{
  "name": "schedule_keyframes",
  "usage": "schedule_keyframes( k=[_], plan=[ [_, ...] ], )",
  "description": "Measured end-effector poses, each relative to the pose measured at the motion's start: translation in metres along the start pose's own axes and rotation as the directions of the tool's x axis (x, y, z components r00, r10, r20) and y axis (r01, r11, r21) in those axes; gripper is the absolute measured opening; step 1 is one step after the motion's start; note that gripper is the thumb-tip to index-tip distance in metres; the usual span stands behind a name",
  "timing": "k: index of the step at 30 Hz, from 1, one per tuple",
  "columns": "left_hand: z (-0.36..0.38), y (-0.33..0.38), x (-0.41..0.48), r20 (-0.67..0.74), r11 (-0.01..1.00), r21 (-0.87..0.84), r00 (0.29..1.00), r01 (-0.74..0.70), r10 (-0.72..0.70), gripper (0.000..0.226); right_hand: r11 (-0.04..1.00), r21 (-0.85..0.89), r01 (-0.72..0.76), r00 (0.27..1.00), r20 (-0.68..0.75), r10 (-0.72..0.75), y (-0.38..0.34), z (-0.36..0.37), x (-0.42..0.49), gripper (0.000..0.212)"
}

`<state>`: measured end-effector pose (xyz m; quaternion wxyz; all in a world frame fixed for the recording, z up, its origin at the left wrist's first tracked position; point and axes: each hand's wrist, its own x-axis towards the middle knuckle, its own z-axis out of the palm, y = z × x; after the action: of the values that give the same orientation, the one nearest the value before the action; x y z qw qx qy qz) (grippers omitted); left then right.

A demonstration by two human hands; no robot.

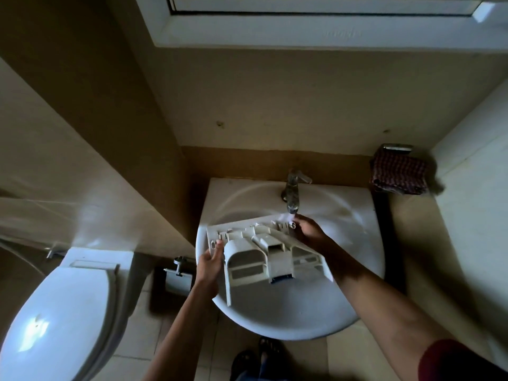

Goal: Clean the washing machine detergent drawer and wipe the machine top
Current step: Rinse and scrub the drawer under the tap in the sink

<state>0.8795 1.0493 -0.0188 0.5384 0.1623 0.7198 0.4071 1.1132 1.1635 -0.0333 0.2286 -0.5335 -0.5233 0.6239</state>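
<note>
Right forearm, dark red sleeve (461, 361) at the elbow, lies nearest the lens; both arms reach forward over the sink (275, 323). Drawer (264, 251) is held above the basin; whether it touches the bowl cannot be told. Its front panel runs left to right, rising slightly toward the tap (292, 191); the compartment body points back toward the person. Left hand (210, 261) grips the panel's left end, thumb on its face. Right hand (309, 232) holds the panel's right end, fingers curled on it, directly below the spout. Water (287, 216) lands on that right end only, at the fingertips.

Judgement: rinse step under way, early in the task; machine top not in view. Key relation: the stream sits at the far right tip of the long axis, while the compartments lie left of the spout and nearer the person. Next move likely calls for sliding the drawer rightward and away, along the panel line, the left hand pushing. Risk: wet plastic slipping, splash off the ribs.

Also present: toilet (55, 320) at left, checked towel (398, 174) hanging at right
</note>
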Motion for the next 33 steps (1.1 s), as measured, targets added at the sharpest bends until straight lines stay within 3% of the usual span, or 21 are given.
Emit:
schedule_keyframes(
  k=[1,4,7,9,11,14,16,17,19,22,24,26,30,33],
  plan=[
    [0.0,-0.001,-0.004,-0.025,0.999,-0.03,0.999,0.019,-0.02,0.034,0.999,0.02,-0.046,0.999,-0.002,0.046,0.007,-0.002,0.007,0.033],
    [0.003,-0.001,-0.011,-0.091,0.997,-0.002,0.993,0.079,-0.079,0.03,0.994,0.054,-0.096,0.987,0.135,0.088,0.015,-0.003,0.005,0.032],
    [0.007,-0.002,-0.017,-0.125,0.989,-0.062,0.982,0.132,-0.139,0.031,0.996,0.077,-0.045,0.995,0.098,0.037,0.029,-0.008,-0.017,0.037],
    [0.011,-0.005,-0.018,-0.126,0.987,-0.106,0.983,0.118,-0.131,0.025,1.0,-0.024,-0.006,1.0,0.021,0.007,0.036,-0.008,-0.02,0.036],
    [0.016,-0.009,-0.017,-0.089,0.969,-0.215,0.986,0.118,-0.14,0.021,0.995,0.037,-0.092,0.986,-0.135,0.097,0.026,0.003,-0.01,0.012],
    [0.025,-0.019,-0.009,-0.098,0.943,-0.283,0.973,0.175,-0.21,0.018,0.978,0.166,-0.125,0.935,-0.311,0.172,0.013,0.014,0.008,0.028],
    [0.03,-0.024,-0.008,-0.121,0.934,-0.273,0.955,0.231,-0.272,0.015,0.977,0.164,-0.138,0.902,-0.387,0.192,0.006,0.016,0.009,0.022],
    [0.033,-0.026,-0.008,-0.129,0.926,-0.281,0.946,0.253,-0.298,0.012,0.977,0.11,-0.18,0.893,-0.397,0.21,0.005,0.015,0.009,0.03],
    [0.034,-0.029,-0.009,-0.149,0.91,-0.291,0.926,0.294,-0.347,0.021,0.98,0.025,-0.196,0.932,-0.307,0.194,-0.002,0.011,0.006,0.026],
    [0.033,-0.035,-0.009,-0.124,0.92,-0.187,0.921,0.344,-0.369,0.043,0.978,0.09,-0.189,0.975,-0.098,0.197,-0.005,0.0,0.003,0.013],
    [0.036,-0.037,-0.01,-0.13,0.921,-0.165,0.918,0.353,-0.375,0.047,0.967,0.119,-0.224,0.972,-0.044,0.23,-0.004,-0.004,0.001,0.012],
    [0.039,-0.037,-0.014,-0.17,0.918,-0.179,0.908,0.353,-0.382,0.047,0.962,0.158,-0.224,0.966,-0.094,0.24,-0.004,-0.002,0.002,0.015],
    [0.048,-0.035,-0.023,-0.183,0.873,-0.272,0.869,0.406,-0.461,0.038,0.955,0.232,-0.183,0.902,-0.347,0.257,0.001,0.015,0.008,0.018],
    [0.051,-0.034,-0.025,-0.174,0.846,-0.345,0.858,0.407,-0.483,0.057,0.977,0.134,-0.168,0.884,-0.419,0.21,0.003,0.024,0.009,0.028]
  ],
)
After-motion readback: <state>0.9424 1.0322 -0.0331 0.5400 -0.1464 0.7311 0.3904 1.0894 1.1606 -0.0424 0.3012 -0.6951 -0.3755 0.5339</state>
